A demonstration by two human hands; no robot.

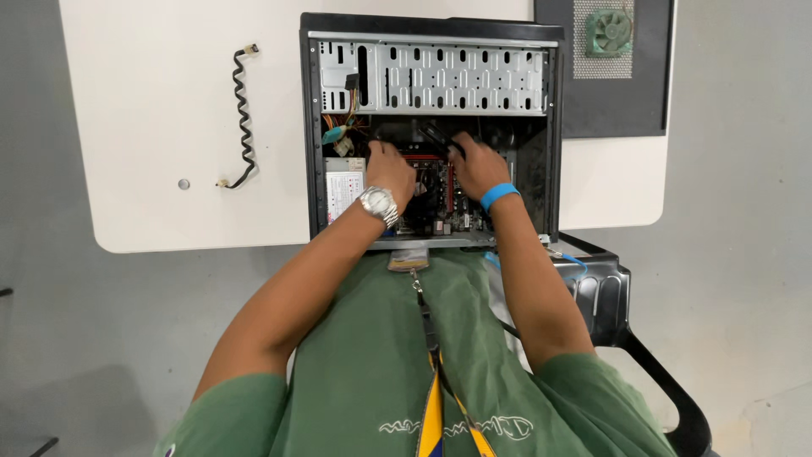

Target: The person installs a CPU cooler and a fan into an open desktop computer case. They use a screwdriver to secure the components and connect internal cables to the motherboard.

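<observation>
Both our hands sit inside the open computer case [430, 38]. Right hand [476, 165] pinches a black cable [440, 138] just beyond its fingertips, running up-left; left hand [387, 169] curled, grip unclear.

computer case [431, 76] | black, side panel off, lying open on white table | motherboard [436, 199] | red, inside
</observation>
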